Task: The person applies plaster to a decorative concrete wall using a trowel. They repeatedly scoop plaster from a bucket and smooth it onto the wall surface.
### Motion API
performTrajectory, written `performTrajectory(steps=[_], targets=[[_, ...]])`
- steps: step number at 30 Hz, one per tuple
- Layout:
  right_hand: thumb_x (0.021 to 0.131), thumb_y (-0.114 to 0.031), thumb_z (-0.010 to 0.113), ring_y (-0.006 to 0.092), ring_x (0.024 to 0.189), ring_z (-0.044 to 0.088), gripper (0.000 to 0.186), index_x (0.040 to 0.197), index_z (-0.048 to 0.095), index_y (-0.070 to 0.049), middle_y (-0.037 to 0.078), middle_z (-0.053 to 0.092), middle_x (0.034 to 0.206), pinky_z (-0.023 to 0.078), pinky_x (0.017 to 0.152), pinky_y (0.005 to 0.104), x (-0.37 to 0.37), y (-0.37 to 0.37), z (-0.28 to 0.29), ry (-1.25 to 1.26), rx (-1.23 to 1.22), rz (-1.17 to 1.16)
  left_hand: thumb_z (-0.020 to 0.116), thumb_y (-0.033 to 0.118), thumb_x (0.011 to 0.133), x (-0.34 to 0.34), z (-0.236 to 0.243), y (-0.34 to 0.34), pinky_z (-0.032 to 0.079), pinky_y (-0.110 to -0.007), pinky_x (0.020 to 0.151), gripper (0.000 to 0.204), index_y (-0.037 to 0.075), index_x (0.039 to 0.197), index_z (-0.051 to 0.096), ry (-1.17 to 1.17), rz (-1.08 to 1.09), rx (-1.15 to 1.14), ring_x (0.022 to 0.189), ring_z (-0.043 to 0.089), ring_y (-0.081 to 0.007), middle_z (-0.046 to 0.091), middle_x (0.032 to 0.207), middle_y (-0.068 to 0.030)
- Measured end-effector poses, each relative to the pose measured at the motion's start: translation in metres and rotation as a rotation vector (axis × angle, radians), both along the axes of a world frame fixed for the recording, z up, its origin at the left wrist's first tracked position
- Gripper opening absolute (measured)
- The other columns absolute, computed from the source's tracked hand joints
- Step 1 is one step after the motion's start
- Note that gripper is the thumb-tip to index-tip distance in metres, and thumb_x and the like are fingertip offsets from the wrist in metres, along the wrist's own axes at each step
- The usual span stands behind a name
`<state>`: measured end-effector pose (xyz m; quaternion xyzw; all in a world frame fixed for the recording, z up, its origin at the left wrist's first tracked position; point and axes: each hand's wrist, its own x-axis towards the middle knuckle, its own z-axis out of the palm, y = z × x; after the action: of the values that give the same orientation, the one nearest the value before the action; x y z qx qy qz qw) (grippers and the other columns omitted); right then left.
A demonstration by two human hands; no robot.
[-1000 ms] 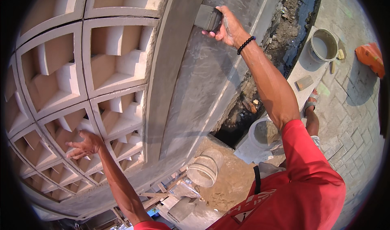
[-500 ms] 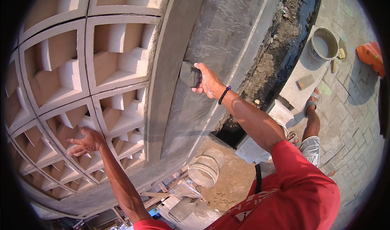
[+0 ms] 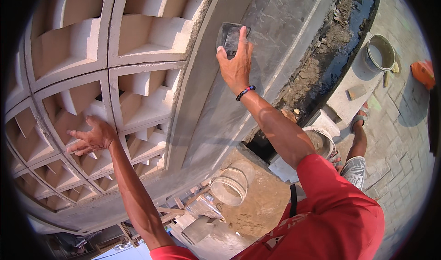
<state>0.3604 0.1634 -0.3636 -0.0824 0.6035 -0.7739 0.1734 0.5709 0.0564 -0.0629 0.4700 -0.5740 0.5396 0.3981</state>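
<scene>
- Apparently, a smoothing or rubbing step was in hand: a dark rectangular block (image 3: 231,34) was held by the right hand (image 3: 235,60) at the far end of the wall, where it seemed to be laid flat against the grey plaster.
- By that hand the block was gripped from the near side, with the thumb set at its left edge and one finger stretched across its back; the other fingers were partly hidden.
- The block was placed about where the narrow plaster strip (image 3: 202,67) met the broader grey wall face (image 3: 271,44), on which pale streaks could be seen.
- The left hand (image 3: 97,136) was spread, its fingers parted and nothing held, over the pierced vent-block screen (image 3: 144,71) on the left; whether weight was rested on it could not be told.
- To the right, beyond the open drain (image 3: 317,65), a bucket of greyish liquid (image 3: 390,60) was stood at the edge of a pale slab (image 3: 347,78), well apart from both hands.
- For the next move, it was judged, an even pressure and a flat block would be called for, with the stroke guided along the strip and the vent-block edges left unscraped.
</scene>
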Motion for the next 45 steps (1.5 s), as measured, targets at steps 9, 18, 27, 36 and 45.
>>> performTrajectory(steps=[9, 18, 27, 36, 45], targets=[[0.078, -0.019, 0.068, 0.0336, 0.114, 0.045, 0.083, 0.146, 0.023, -0.003, 0.021, 0.046, 0.118, 0.043, 0.091, 0.0434, 0.006, 0.030, -0.019, -0.057, -0.091, -0.005, 0.057, 0.051, 0.080, 0.012, 0.007, 0.005, 0.018, -0.062, 0.106, 0.076, 0.011, 0.141, 0.041, -0.003, -0.004, 0.020, 0.133, 0.009, -0.0586, 0.001, 0.148, -0.0378], [0.077, -0.017, 0.068, 0.0349, 0.117, 0.042, 0.085, 0.147, 0.021, -0.008, 0.021, 0.045, 0.123, 0.037, 0.097, 0.0451, 0.114, 0.005, -0.011, 0.001, 0.013, 0.025, 0.055, 0.051, 0.080, -0.012, -0.007, 0.003, 0.023, -0.064, 0.103, 0.075, 0.010, 0.141, 0.041, 0.047, -0.042, 0.072, 0.135, 0.004, -0.0576, -0.002, 0.149, -0.0366], [0.079, -0.020, 0.067, 0.0337, 0.111, 0.048, 0.082, 0.146, 0.022, -0.005, 0.019, 0.044, 0.122, 0.042, 0.093, 0.0410, 0.026, 0.025, -0.022, -0.008, -0.017, -0.047, 0.057, 0.048, 0.079, 0.002, 0.003, 0.001, 0.028, -0.067, 0.098, 0.074, 0.011, 0.140, 0.042, 0.047, -0.028, 0.055, 0.135, 0.002, -0.0578, -0.003, 0.149, -0.0359], [0.076, -0.016, 0.070, 0.0430, 0.119, 0.039, 0.087, 0.148, 0.022, -0.012, 0.027, 0.033, 0.128, 0.038, 0.097, 0.0469, 0.171, 0.020, -0.001, 0.171, -0.015, 0.200, 0.057, 0.050, 0.078, -0.007, -0.004, 0.000, 0.020, -0.065, 0.103, 0.074, 0.011, 0.140, 0.042, 0.018, -0.105, 0.068, 0.133, 0.006, -0.0604, -0.001, 0.147, -0.0397], [0.079, -0.019, 0.067, 0.0369, 0.115, 0.042, 0.077, 0.145, 0.029, -0.006, 0.024, 0.044, 0.118, 0.039, 0.095, 0.0439, -0.043, 0.005, -0.009, 0.202, 0.003, -0.164, 0.056, 0.052, 0.078, 0.003, 0.001, 0.003, 0.017, -0.065, 0.104, 0.076, 0.012, 0.140, 0.041, 0.017, -0.144, 0.078, 0.133, 0.002, -0.0611, -0.002, 0.147, -0.0403]])
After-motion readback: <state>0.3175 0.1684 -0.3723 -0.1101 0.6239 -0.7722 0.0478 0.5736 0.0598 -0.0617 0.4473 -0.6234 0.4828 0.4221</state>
